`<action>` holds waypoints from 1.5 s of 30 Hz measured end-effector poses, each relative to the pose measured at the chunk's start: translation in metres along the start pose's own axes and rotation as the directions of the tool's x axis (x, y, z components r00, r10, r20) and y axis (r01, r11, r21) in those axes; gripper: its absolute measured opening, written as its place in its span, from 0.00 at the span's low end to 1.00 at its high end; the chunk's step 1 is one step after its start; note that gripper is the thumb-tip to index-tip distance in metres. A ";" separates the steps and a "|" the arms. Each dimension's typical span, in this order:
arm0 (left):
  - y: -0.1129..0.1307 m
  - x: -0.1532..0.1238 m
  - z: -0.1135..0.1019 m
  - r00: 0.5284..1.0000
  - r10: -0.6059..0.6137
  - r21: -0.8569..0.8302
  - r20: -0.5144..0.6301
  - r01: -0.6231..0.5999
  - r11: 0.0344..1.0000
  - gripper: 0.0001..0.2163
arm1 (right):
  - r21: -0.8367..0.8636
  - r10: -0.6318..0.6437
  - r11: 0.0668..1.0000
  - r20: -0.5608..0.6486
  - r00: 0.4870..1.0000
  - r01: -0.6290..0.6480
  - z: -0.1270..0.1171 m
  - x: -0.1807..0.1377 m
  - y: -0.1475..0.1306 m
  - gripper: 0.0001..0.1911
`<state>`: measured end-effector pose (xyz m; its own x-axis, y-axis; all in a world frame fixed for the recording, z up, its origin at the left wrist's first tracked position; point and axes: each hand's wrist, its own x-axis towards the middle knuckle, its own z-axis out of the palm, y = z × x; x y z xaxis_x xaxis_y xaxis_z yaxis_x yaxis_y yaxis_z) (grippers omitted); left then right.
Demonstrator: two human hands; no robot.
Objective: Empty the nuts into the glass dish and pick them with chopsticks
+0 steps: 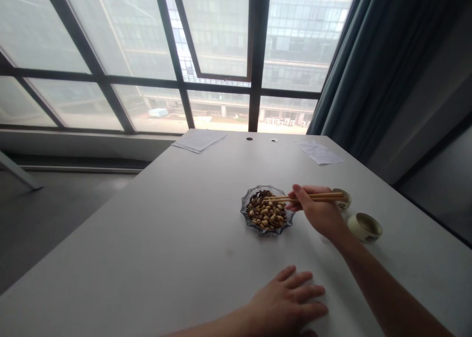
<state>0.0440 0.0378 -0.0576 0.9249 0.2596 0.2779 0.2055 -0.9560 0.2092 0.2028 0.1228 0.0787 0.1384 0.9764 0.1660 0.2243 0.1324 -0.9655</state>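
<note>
My right hand (pixel 319 207) grips a pair of wooden chopsticks (pixel 324 196), their tips over the left part of a scalloped glass bowl (pixel 246 222). Inside the bowl lies a mix of pale nuts, which look like pistachios (pixel 266 214), and dark seeds (pixel 260 195). Whether the tips pinch anything is too small to tell. Flat on the table near its front edge, my left hand (pixel 287 297) has its fingers spread and holds nothing. Just right of my right hand stand two small pale green cups (pixel 365 227), the farther cup (pixel 343 199) partly hidden behind the hand and chopsticks.
The white table (pixel 165 229) reaches toward a large window. Papers (pixel 201 141) lie at its far left corner, and another sheet (pixel 320 153) at the far right. Two round cable holes (pixel 250 139) sit near the far edge. A dark blue curtain (pixel 361 71) hangs at the right.
</note>
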 end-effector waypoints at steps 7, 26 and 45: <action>-0.008 -0.003 0.026 0.988 0.097 0.333 -0.121 -0.052 0.941 0.16 | -0.250 0.038 0.968 0.277 0.960 0.034 0.018 0.015 -0.005 0.17; -0.009 -0.007 0.034 0.987 0.101 0.439 -0.127 -0.036 0.898 0.18 | -0.303 -0.003 0.943 0.400 0.916 0.135 0.017 0.023 -0.003 0.21; -0.008 -0.005 0.020 0.992 0.094 0.406 -0.087 -0.050 0.912 0.18 | -0.279 -0.011 0.948 0.447 0.894 0.151 0.009 0.024 -0.014 0.22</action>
<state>0.0443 0.0414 -0.0790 0.9085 0.1799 0.3771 0.2708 -0.9408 -0.2038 0.1939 0.1459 0.0942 -0.3097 0.9483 0.0690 0.5027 0.2250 -0.8347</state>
